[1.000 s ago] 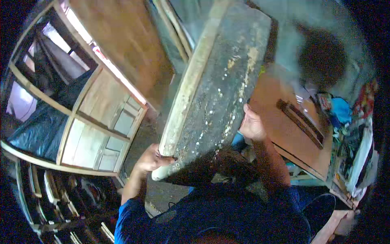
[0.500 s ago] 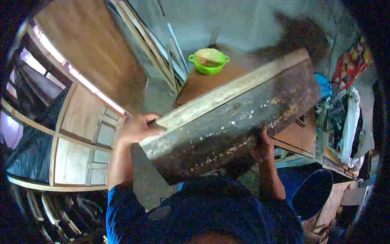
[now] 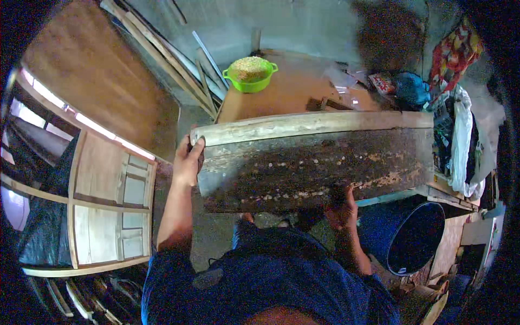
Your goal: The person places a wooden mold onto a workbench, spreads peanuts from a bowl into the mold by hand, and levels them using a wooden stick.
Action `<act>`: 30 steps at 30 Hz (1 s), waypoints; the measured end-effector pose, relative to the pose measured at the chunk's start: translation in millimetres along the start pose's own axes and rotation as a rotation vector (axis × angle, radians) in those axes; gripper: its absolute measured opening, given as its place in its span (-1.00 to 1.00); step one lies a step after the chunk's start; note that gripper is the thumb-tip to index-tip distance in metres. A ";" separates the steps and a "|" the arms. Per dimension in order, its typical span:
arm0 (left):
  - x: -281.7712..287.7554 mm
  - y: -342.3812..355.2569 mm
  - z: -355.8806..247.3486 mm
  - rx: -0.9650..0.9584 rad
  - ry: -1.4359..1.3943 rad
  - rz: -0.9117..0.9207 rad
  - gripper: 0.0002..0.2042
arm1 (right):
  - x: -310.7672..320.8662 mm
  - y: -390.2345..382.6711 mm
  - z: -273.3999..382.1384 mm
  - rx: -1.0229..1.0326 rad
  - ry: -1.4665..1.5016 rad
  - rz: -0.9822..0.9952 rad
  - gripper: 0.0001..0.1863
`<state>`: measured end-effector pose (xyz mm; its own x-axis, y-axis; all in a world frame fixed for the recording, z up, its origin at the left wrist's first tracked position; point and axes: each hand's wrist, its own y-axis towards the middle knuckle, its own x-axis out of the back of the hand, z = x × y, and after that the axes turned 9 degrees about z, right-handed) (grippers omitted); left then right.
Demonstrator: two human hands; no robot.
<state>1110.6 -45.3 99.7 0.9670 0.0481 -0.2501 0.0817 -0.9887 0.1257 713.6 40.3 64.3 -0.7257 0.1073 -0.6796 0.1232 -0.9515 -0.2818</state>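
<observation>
A thick wooden plank (image 3: 292, 165) hangs nearly level in front of my body. Its face is dark and rough with pale specks, and a lighter strip runs along the far edge. At the plank's left end, my left hand (image 3: 189, 160) is closed on the corner, thumb on top. My right hand (image 3: 342, 208) grips the near edge right of the middle; its thumb shows on the face and its other fingers are hidden beneath. Past the plank is a brown table (image 3: 292, 89) bearing a green basin (image 3: 249, 80) with a rounded, grainy-looking thing in it.
A large dark blue barrel (image 3: 403, 238) stands at the lower right. Wooden strips (image 3: 162, 54) lean against the back wall. A framed wooden panel (image 3: 111, 206) is at the left. Bags and clutter (image 3: 460, 141) crowd the right side beside the table.
The plank has swung from a steep slant to nearly level, its right end dropping toward me and its left end rising away. Both hands keep hold of it.
</observation>
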 end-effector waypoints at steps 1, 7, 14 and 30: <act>-3.5 1.2 4.8 0.000 -0.076 -0.031 -0.49 | -4.2 -0.3 0.8 0.009 0.022 -0.009 -0.58; -25.9 18.1 13.9 0.143 0.087 -0.130 -0.59 | 38.1 5.1 -2.6 -0.035 -0.046 -0.169 -0.59; -11.0 45.2 60.7 0.201 0.411 -0.073 -0.55 | 130.8 13.3 -47.4 0.003 -0.313 -0.050 -0.46; -22.1 69.2 115.4 0.300 0.290 0.034 -0.45 | 92.6 24.2 -42.0 -0.069 0.160 -0.092 -0.50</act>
<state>1067.0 -131.2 3.2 0.9993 0.0101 0.0350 0.0158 -0.9859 -0.1665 677.8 39.3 -33.9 -0.6198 0.2430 -0.7462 0.1110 -0.9141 -0.3899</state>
